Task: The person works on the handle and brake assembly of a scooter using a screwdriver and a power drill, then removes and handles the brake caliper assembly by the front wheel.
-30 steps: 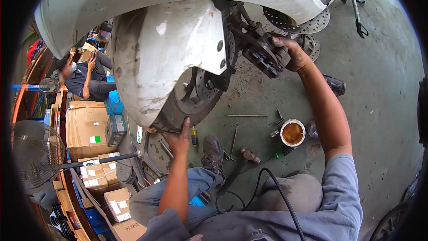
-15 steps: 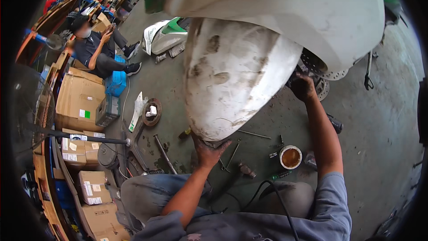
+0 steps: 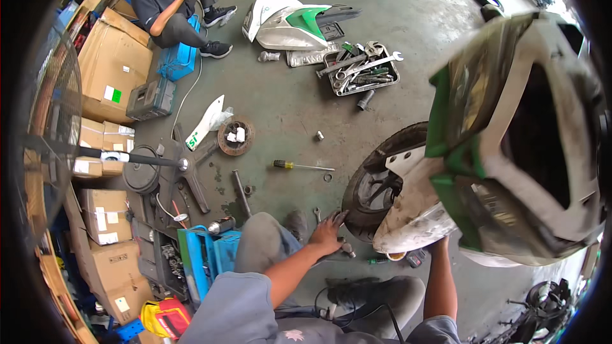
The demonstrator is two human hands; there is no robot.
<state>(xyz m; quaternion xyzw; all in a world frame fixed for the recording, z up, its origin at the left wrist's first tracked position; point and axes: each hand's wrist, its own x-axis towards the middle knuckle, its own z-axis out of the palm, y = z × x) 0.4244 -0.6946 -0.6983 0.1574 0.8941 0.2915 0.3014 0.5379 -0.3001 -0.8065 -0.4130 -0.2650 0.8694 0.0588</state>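
Note:
To the right stands a motor scooter with a green and white front body, a dirty white front mudguard and a black-tyred front wheel. My left hand reaches to the lower left of the tyre, its fingers stretched out and apart, the tips at or close to the rubber. Just below that hand a small metal tool end shows on the floor. My right hand is under the mudguard's near end. Its fingers are hidden behind the mudguard, so their hold does not show.
A screwdriver, a brake disc and a metal bar lie on the floor. Beyond are a tray of spanners and a body panel. A seated person holds a phone. Boxes and a fan stand left.
My view has swung, bringing the wheel and tool tray into sight. The left hand has left the mudguard's tip for the tyre. My right hand now goes out of sight behind the mudguard.

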